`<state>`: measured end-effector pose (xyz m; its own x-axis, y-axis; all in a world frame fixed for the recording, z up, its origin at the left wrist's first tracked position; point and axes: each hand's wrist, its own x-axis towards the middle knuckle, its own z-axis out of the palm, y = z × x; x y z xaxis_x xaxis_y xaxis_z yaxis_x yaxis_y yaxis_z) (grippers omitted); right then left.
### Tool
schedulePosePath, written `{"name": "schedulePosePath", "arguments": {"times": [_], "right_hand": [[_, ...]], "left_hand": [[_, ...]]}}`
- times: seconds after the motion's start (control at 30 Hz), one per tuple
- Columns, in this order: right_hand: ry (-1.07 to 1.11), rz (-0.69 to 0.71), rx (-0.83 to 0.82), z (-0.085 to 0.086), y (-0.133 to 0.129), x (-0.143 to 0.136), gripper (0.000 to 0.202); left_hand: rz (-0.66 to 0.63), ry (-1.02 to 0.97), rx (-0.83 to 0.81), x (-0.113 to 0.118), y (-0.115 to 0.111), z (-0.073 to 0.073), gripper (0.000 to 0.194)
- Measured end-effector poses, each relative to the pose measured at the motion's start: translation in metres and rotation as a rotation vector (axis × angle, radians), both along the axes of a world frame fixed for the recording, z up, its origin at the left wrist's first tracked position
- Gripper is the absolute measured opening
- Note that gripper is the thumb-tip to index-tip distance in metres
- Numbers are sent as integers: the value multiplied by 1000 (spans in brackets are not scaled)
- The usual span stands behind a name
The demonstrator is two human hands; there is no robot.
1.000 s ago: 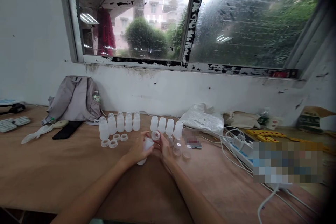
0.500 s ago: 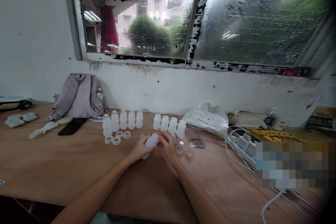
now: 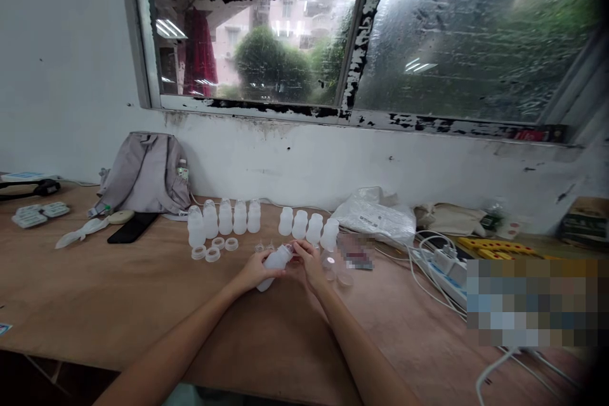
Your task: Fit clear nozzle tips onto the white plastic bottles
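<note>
A translucent white baby bottle [image 3: 277,260] is tilted in my left hand [image 3: 257,271], its mouth pointing up and to the right. The fingers of my right hand [image 3: 308,261] pinch together at that mouth, around a small clear part too blurred to name. Just behind the bottle lie clear nipples [image 3: 259,247]. Left of my hands stand several capped bottles [image 3: 226,217], with several collar rings [image 3: 212,254] lying in front. Several uncapped bottles [image 3: 299,224] stand behind my right hand. Clear caps [image 3: 345,279] lie to its right, partly hidden by it.
At the back left rest a grey backpack [image 3: 143,171] and a black phone [image 3: 132,228]. A plastic-wrapped package [image 3: 375,216] lies against the wall at the right. Farther right, a power strip [image 3: 442,273] trails white cables across the brown tabletop [image 3: 143,292].
My right fingers have closed in tighter at the bottle's mouth and turned slightly. The bottle stays tilted in my left hand. The whole view has shifted a little.
</note>
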<state>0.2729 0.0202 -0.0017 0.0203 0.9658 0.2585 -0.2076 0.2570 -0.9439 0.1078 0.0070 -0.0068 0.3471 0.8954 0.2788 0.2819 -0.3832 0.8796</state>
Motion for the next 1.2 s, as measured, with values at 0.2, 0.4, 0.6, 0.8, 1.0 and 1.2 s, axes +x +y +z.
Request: {"name": "schedulePosePath", "arguments": {"times": [0.2, 0.4, 0.6, 0.8, 1.0, 1.2], "right_hand": [[18, -7, -16, -4, 6, 3, 24], [26, 36, -49, -1, 2, 1, 28], [157, 163, -110, 7, -5, 0, 25], [164, 177, -157, 8, -6, 0, 29], [126, 113, -160, 4, -2, -2, 31], [126, 130, -151, 7, -4, -1, 27]], "left_hand": [[-14, 12, 0, 0, 1, 0, 51], [-19, -17, -3, 0, 2, -2, 47], [-70, -47, -104, -2, 1, 2, 44], [-95, -68, -166, -4, 0, 4, 41], [-121, -51, -146, -4, -2, 6, 42], [-124, -64, -159, -4, -1, 6, 42]]}}
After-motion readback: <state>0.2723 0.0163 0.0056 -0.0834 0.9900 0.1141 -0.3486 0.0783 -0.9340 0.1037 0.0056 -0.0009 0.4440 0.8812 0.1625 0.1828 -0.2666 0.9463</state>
